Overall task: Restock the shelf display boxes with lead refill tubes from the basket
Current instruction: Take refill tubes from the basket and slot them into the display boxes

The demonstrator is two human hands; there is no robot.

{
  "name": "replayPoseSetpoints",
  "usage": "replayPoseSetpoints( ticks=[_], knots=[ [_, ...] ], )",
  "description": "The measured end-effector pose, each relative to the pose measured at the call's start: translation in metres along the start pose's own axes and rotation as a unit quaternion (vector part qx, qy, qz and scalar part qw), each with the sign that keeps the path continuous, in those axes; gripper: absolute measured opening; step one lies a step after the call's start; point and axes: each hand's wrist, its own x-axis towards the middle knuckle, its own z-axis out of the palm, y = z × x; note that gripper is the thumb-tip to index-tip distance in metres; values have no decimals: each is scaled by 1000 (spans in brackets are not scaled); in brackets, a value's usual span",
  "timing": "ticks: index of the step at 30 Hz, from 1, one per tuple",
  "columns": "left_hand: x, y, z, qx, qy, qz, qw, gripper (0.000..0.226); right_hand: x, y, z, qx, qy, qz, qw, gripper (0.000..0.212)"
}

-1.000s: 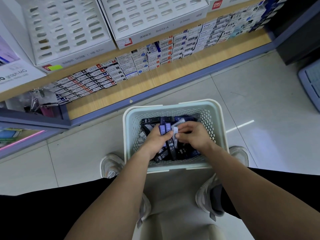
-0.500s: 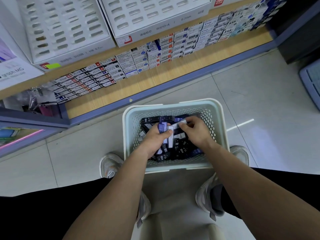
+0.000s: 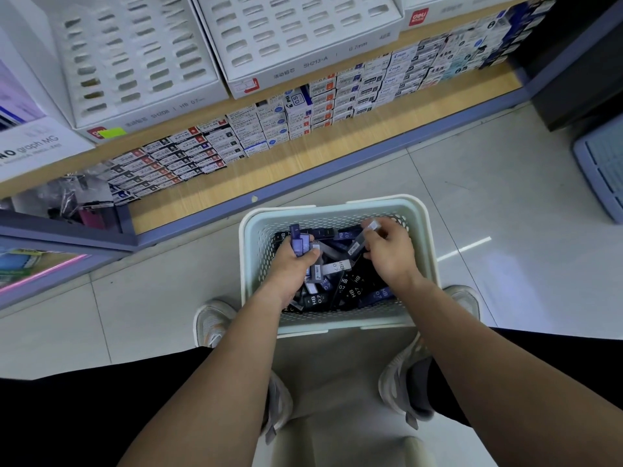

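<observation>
A pale mesh basket (image 3: 421,230) stands on the floor between my feet, filled with several dark lead refill tubes (image 3: 350,288) marked HB 0.7. My left hand (image 3: 293,264) is inside the basket and grips a small bundle of purple tubes (image 3: 298,242) that stick up past its fingers. My right hand (image 3: 389,251) is at the basket's far right and pinches a clear tube (image 3: 365,235). Two white slotted display boxes (image 3: 135,62) (image 3: 296,32) sit tilted on the shelf above, most slots look empty.
A wooden lower shelf (image 3: 303,153) holds rows of small refill packs (image 3: 263,126). A blue shelf edge (image 3: 303,173) runs in front of it. A grey crate (image 3: 603,163) stands at the right on the tiled floor (image 3: 472,203). My shoes (image 3: 212,321) flank the basket.
My hands have drawn apart inside the basket. The right hand moved to the far right with a clear tube; the left hand keeps its purple bundle and lifted slightly.
</observation>
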Motion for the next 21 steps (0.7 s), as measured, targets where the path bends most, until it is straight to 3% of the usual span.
replayPoseSetpoints(
  ticks=[3,13,18,21],
  knots=[
    [-4,3,1,-13,21,1,1000,16,3,-1,-1,-51,6,-20,998,20],
    [-7,3,5,-91,45,-17,995,9,-8,4,10,-155,-169,-4,973,20],
    [-8,2,8,-69,53,-8,996,9,-7,10,11,-118,-178,-14,977,22],
    [-8,-2,6,7,43,4,999,15,-3,9,7,-67,-130,-6,989,27]
  ],
)
